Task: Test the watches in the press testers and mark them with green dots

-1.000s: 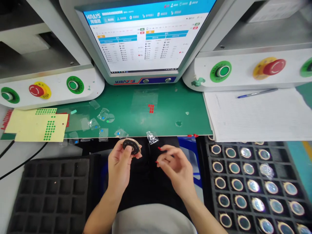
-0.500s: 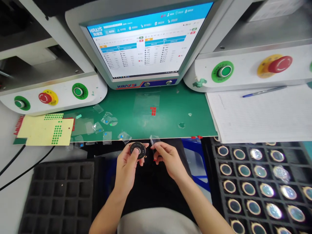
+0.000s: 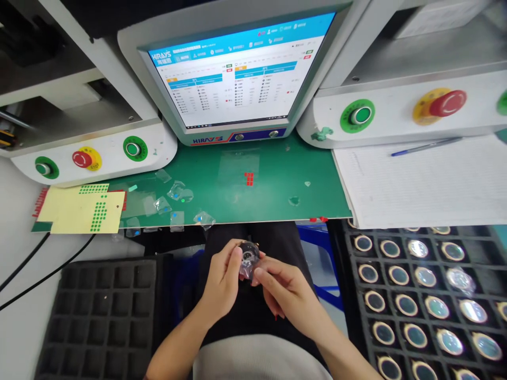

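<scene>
A: Nearest entry?
B: One round black piece, hovering above the lap, short of the green board. The left hand is gripping its left side, thumb and fingers closing round it. The right hand is pinching clear film at the piece's lower part, fingertips standing close together.
A: Flanking stock?
B: Left, one black tray is showing square compartments; right, another tray is holding rows of gold-rimmed round pieces.
A: On the board?
B: Film scraps are lying toward the left, beside yellow sticker sheets; red stickers are lying mid-board. Rightward, a pen is resting on paper.
A: Farthest?
B: One monitor, displaying tables.
</scene>
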